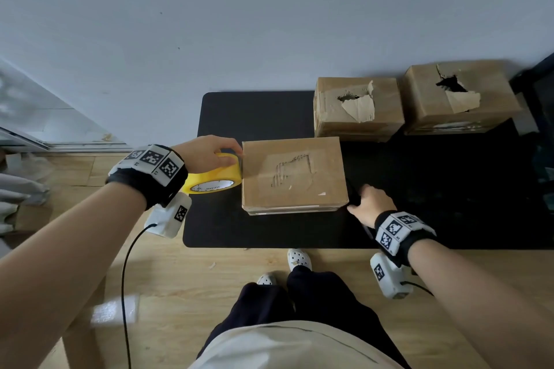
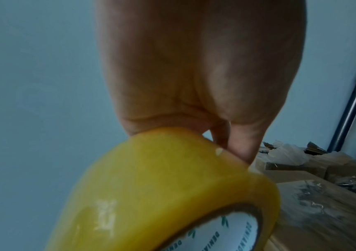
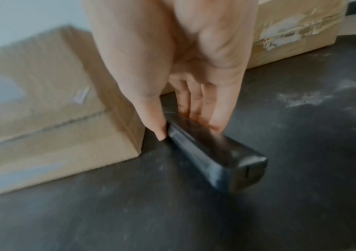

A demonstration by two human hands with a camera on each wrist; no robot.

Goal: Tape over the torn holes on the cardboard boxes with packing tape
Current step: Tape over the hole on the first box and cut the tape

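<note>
I've got the near brown cardboard box taped over on the black mat, left hand gripping the yellow packing tape roll at its left edge, right hand pinching a dark cutter, two torn boxes behind left to do.

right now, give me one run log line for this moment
left hand grips tape roll at near box left edge | right hand pinches black tool on mat | two rear boxes untaped

A black mat lies on the wooden floor — pale wall behind, white clogs below.
</note>
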